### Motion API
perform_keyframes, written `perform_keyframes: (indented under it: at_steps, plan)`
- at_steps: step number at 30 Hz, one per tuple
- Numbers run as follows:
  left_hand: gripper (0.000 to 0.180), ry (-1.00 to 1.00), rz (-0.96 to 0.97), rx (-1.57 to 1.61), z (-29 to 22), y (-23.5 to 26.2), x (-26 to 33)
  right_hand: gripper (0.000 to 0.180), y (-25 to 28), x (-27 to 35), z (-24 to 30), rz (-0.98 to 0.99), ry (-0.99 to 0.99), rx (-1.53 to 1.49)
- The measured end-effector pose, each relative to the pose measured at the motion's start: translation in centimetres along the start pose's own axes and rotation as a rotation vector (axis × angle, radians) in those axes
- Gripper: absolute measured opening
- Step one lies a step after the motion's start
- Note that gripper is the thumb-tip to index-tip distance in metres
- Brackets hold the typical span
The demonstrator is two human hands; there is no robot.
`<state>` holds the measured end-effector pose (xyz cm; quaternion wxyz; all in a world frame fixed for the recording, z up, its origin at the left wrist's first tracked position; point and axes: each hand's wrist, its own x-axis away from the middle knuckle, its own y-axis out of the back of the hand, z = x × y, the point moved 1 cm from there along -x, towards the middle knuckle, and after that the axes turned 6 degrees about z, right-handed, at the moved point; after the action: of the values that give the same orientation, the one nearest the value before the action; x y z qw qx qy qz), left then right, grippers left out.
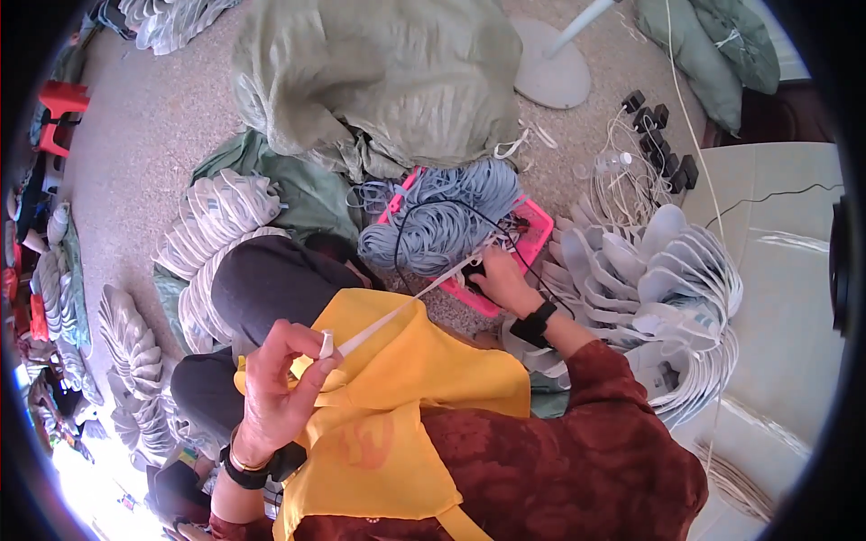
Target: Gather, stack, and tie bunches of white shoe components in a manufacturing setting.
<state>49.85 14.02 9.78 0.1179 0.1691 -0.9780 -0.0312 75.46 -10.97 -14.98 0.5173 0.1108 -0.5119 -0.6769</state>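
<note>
My left hand [281, 388] is raised over my lap, thumb and finger pinched on the end of a white strip [379, 323]. The strip runs taut to the right, up to the rim of a pink plastic basket [538, 236]. At that basket's near right corner, my right hand [502, 281] reaches down with curled fingers. Something dark shows by its fingertips, too hidden to name. A heap of grey-blue flat laces [433, 221] fills the basket and spills over its left side. A thin black cord [398, 236] loops across the laces.
Stacked pale shoe-shaped pieces [663, 279] stand to the right of the basket, with more bundles [221, 216] at left. Beyond lies a large green-grey sack [379, 81]. Black power adapters [663, 153] with tangled cables lie at far right, near a round stand base [552, 68].
</note>
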Motion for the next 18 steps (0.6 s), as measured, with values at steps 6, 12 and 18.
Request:
perform_keyframes:
  at_steps: [6, 12, 18]
  plan:
    - [0.014, -0.014, 0.077, -0.101, -1.9, -0.6, -0.5, 0.079, -7.7, 2.1, -5.1, 0.168, -0.207, 0.333]
    - [0.019, -0.085, 0.005, 0.15, -4.0, -0.8, -0.5, 0.071, -9.8, 2.2, -7.1, 0.156, -0.194, 0.464]
    - [0.037, -0.423, -0.231, 0.118, -6.4, 5.7, 2.1, 0.077, -8.7, 3.9, -7.2, 0.212, -0.186, 0.543]
